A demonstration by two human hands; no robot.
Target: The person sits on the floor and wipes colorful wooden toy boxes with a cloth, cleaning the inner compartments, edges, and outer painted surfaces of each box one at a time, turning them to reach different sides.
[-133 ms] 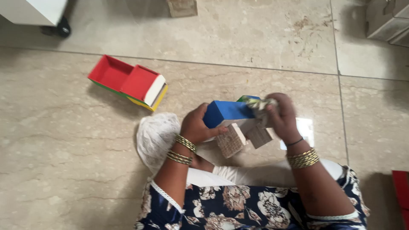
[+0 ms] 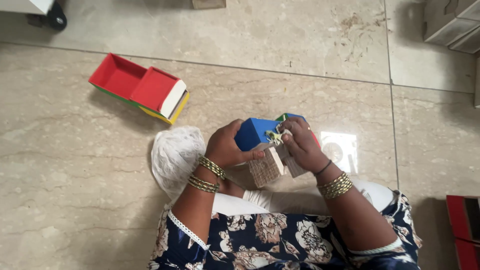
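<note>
The left hand [image 2: 226, 146] gripped a blue box [image 2: 254, 132] while the right hand [image 2: 300, 145] pinched a small greenish piece [image 2: 274, 136] against it.

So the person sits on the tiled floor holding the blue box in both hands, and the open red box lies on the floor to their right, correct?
Not quite. In the head view the open red box lies to their left, not their right. The rest holds: left hand and right hand both grip the blue box above the tiled floor.

Beige marble tile floor [image 2: 300, 60]; an open red box [image 2: 137, 87] lies on it, with white lacy cloth [image 2: 175, 155] near it.
</note>
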